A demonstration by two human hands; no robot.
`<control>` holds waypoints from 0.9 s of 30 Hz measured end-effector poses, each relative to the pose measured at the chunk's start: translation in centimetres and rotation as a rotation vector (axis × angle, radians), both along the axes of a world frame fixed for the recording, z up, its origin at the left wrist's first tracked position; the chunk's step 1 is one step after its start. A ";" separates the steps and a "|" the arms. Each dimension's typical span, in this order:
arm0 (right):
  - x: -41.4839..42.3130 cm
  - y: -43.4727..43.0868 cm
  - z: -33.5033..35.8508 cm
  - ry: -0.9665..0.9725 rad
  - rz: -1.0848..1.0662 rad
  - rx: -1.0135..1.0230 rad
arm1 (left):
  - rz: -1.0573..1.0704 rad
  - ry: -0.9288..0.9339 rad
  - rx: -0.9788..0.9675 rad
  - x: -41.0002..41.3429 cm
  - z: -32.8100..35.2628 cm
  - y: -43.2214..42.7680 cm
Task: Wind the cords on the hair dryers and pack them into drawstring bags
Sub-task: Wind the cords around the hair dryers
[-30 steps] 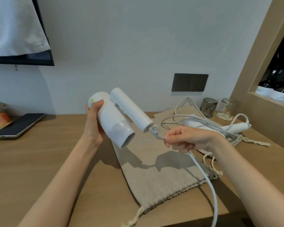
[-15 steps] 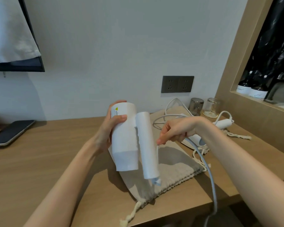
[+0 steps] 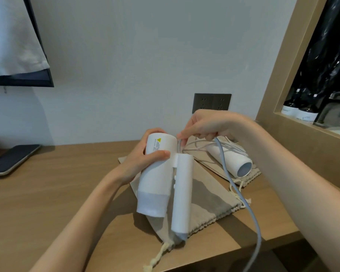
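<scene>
- Wooden desk point(image 3: 47, 203) against a pale wall, with a phone point(image 3: 12, 160) near its left end and a dark wall socket point(image 3: 212, 102) behind my hands.
- My left hand point(image 3: 143, 163) grips the upper barrel of the white hair dryer point(image 3: 157, 179), thumb across the front. It holds the dryer nozzle-down above the drawstring bag point(image 3: 210, 205), which lies flat on the desk.
- Over the last second the dryer has swung from tilted to upright, and its handle now sits folded alongside the barrel.
- My right hand point(image 3: 206, 126) has climbed from the handle's end to the hinge at the top. Its fingers are curled round the cord point(image 3: 243, 199), which trails off past the desk's front edge.
- I read this as the first wrap just starting, with most of the cord still loose.
- A second hair dryer point(image 3: 230, 161) lies behind on another bag point(image 3: 251, 173), its cord in loose loops.
</scene>
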State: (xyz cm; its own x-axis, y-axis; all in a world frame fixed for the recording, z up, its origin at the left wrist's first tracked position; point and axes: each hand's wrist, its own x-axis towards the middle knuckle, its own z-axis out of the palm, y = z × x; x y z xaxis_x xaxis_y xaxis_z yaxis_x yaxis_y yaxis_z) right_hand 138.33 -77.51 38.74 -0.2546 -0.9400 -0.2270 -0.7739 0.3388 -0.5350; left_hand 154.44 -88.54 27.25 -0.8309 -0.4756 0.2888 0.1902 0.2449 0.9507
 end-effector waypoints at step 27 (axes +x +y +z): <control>4.7 -3.0 -15.4 0.486 0.010 -0.660 | 0.624 0.250 0.330 -1.5 -2.9 -1.2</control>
